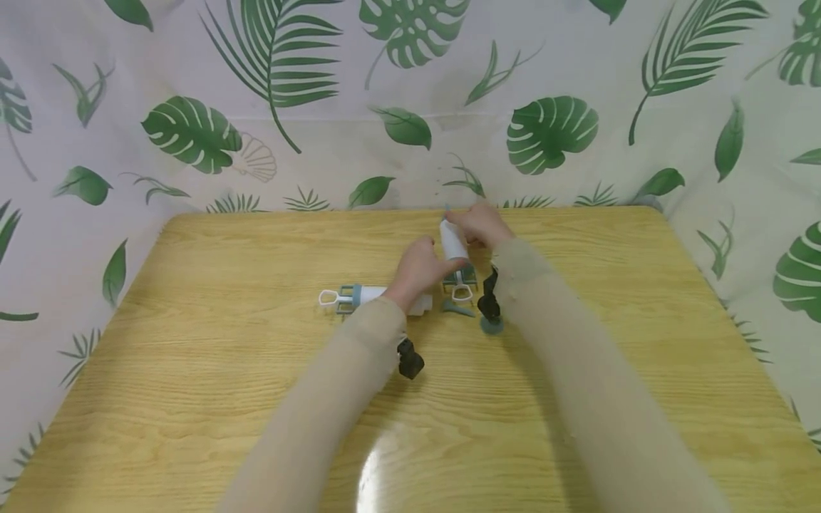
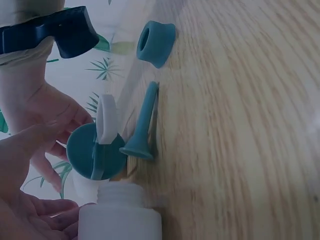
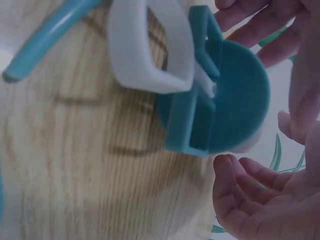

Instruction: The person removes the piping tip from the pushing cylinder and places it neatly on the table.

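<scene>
A white cylinder [image 1: 453, 241] with a teal flange [image 2: 95, 160] and a white loop handle [image 3: 150, 55] lies lengthwise near the back edge, handle toward the viewer. The right hand [image 1: 484, 224] grips its far part from the right, fingers over the top. From the left, the left hand [image 1: 420, 271] stretches its thumb to the flange, its other fingers apart from the thumb. A second white cylinder [image 1: 373, 293] lies sideways under the left wrist, its white threaded end [image 2: 120, 215] pointing right. Parts of both hands are hidden in the wrist views.
A teal nozzle [image 1: 458, 308] lies just in front of the loop handle. To its right, a teal ring-shaped piece [image 1: 492, 325] rests on the wooden table [image 1: 256, 399]. Leaf-patterned cloth [image 1: 321, 164] rises along the back edge.
</scene>
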